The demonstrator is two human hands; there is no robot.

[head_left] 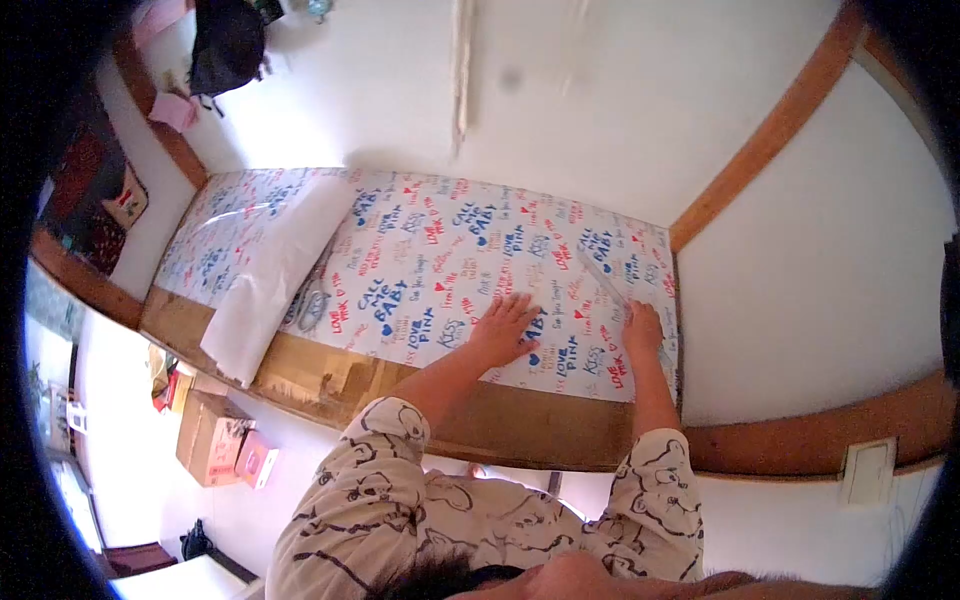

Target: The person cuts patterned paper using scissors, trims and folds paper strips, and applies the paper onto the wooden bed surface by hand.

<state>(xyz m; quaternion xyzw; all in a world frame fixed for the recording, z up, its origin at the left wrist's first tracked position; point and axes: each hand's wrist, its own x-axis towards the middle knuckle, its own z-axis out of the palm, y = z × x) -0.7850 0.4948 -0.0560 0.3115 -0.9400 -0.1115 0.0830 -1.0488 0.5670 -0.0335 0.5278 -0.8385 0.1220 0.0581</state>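
A sheet of white paper [440,270] printed with red and blue lettering lies along a wooden shelf. My left hand [505,330] rests flat on it with the fingers spread. Farther right, my right hand [642,328] is closed on a long, thin, pale strip [600,278], which slants away to the upper left across the print. Its exact kind is unclear. To the left, a white rolled part of the sheet [275,275] crosses the shelf. Just beside this roll lies a grey rounded object [315,308], too blurred to name.
The shelf's bare brown wooden front edge [470,420] runs along my side. White walls [820,240] with wooden trim bound the back and right. A cardboard box [212,437] stands below at left. A dark bag-like item [225,45] hangs at the upper left.
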